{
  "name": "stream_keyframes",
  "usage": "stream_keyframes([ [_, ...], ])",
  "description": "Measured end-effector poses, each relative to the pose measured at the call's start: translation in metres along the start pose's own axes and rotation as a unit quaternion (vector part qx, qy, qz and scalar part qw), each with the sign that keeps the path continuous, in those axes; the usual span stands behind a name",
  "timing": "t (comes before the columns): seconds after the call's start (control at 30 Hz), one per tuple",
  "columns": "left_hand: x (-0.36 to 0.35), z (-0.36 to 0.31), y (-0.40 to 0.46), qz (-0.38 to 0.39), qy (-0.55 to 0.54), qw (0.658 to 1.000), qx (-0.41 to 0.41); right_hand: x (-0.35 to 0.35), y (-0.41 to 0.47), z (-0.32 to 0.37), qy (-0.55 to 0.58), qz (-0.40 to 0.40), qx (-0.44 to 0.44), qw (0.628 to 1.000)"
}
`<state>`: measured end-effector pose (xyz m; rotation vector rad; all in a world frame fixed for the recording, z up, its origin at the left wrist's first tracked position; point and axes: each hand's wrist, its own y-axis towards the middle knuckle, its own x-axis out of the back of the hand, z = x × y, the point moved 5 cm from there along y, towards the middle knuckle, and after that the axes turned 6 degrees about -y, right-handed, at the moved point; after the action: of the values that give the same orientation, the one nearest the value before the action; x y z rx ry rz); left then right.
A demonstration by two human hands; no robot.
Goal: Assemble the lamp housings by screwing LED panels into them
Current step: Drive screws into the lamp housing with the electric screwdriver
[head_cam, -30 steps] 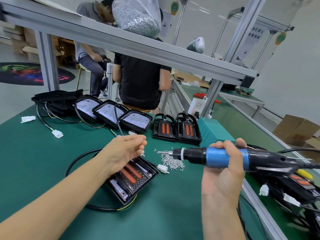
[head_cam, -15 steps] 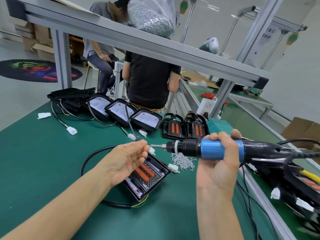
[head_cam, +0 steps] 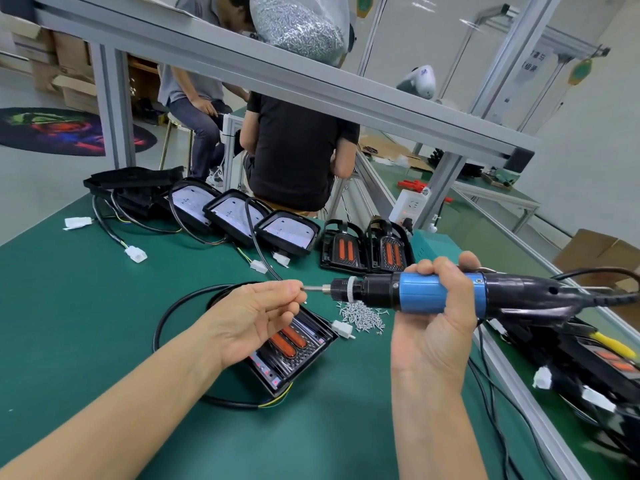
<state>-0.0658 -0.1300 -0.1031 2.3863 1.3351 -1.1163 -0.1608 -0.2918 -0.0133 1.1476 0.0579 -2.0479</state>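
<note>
A tiny, slippery screw is pinched in the left hand fingers at the driver bit, gripped by the right hand, above the rigid lamp housing on the worktop.

Factory assembly line, green-matted workbench, aluminium frame, bagged screws, seated workers

A person in black sits beyond the green table.

Bare green mat at left; screw pile, cables crowding the right.
</note>
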Motion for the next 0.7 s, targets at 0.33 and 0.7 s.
stream_keyframes([
  [0.33, -0.005, 0.001, -0.001, -0.051, 0.456, 0.866, -0.200, 0.026, 0.004, -0.003, -0.135, -0.018, 0.039, 0.990],
  [0.7, -0.014, 0.002, 0.014, -0.067, 0.699, 0.684, -0.196, 0.042, 0.008, -0.015, -0.178, -0.016, 0.033, 0.983],
])
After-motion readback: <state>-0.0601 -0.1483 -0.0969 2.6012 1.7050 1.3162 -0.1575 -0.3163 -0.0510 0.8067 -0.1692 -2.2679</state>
